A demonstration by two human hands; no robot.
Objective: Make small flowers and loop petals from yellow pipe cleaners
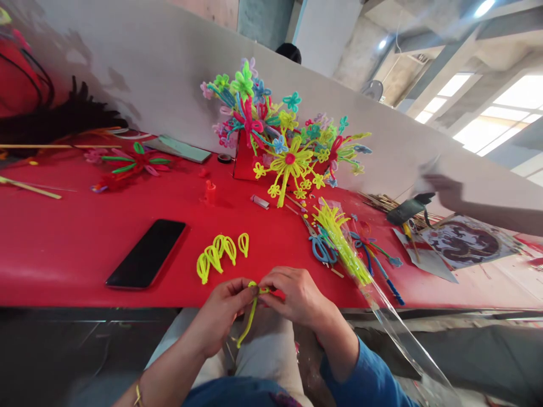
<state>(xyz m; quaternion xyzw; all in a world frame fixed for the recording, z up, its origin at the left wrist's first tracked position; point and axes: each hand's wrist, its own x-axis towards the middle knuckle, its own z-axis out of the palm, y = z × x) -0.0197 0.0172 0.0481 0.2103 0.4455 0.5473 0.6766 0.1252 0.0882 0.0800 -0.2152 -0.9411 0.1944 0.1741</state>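
A yellow pipe cleaner (250, 323) is pinched between the fingertips of both hands just over the front edge of the red table (275, 243). My left hand (221, 310) grips it from the left, and one straight end dangles below. My right hand (297, 294) pinches the part on the other side, where a small bend shows; the fingers partly cover it. Beyond the left hand lie several looped yellow petals (214, 259). To the right, a bundle of yellow pipe cleaners (345, 246) sticks out of a clear plastic sleeve (399, 333).
A black phone (147, 253) lies at left. Blue-handled scissors (322, 247) rest beside the bundle. Pipe-cleaner flowers (291, 158) stand at the back before a white partition (169, 73). A red candle (210, 193) is in the middle. Another person's arm (475, 206) reaches in at right.
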